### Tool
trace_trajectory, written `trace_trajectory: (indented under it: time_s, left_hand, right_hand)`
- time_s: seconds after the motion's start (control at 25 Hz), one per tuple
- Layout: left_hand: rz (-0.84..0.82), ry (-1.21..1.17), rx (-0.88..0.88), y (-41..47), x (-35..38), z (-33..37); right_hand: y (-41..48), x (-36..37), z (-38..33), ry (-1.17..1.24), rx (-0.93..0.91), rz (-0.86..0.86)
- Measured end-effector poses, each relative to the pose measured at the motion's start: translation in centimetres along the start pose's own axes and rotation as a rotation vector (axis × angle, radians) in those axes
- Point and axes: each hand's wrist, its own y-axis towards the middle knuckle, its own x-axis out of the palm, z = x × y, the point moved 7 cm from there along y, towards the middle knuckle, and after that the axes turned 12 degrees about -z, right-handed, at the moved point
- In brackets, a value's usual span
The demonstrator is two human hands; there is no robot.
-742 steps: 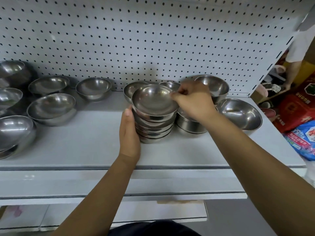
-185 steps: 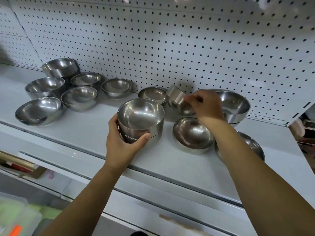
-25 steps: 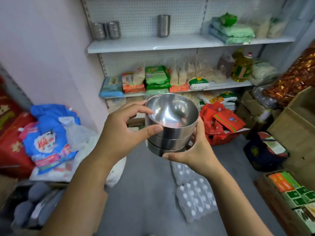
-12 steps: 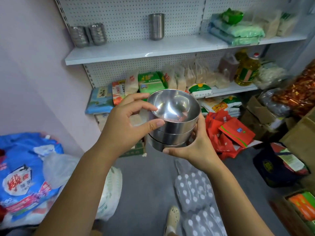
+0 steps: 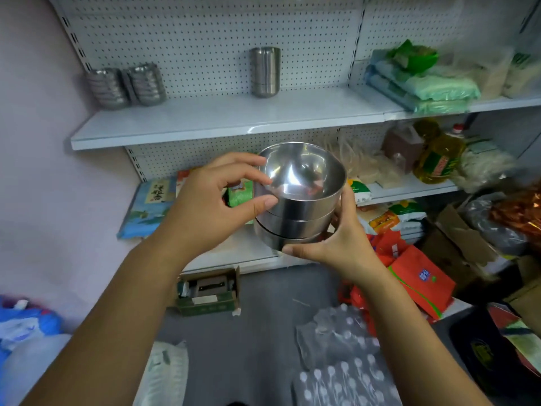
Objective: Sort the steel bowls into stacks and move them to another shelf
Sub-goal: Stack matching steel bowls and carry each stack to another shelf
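I carry a stack of three nested steel bowls (image 5: 301, 212) in mid-air at chest height. My left hand (image 5: 210, 212) grips the stack's left side, thumb on the wall and fingers at the top rim. My right hand (image 5: 336, 244) cups the stack from below on the right. Ahead is a white shelf (image 5: 234, 118) against a pegboard. Two stacks of steel bowls (image 5: 127, 86) stand at its left end. A taller stack of steel cups (image 5: 265, 71) stands near its middle.
Green packets (image 5: 421, 83) fill the shelf's right part. Lower shelves hold food packets and an oil bottle (image 5: 437, 156). The floor holds a small carton (image 5: 209, 291), red bags (image 5: 409, 273), bottled-water packs (image 5: 345, 361), sacks at left and cardboard boxes at right.
The white shelf has come nearer and now sits straight ahead. Both hands keep the same hold on the bowl stack, which has risen slightly toward the shelf.
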Motion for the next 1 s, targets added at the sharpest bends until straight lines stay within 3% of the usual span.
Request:
trace_trajectory:
  time_s: [0.32,0.8,1.0]
  left_hand:
    - [-0.021,0.001,0.031,12.3,-1.1,-8.9]
    - [-0.155,0.133,0.358,36.6,-6.3,-19.2]
    - [-0.359,0.048,0.282,44.0,-4.0,-23.0]
  right_hand:
    - [12.6,-3.5,5.1,-0.015,0.046,0.06]
    - [34.8,-10.0,7.7,-0.028,-0.049,0.349]
    - [40.4,-13.4,10.8,-0.073,-0.022,0.413]
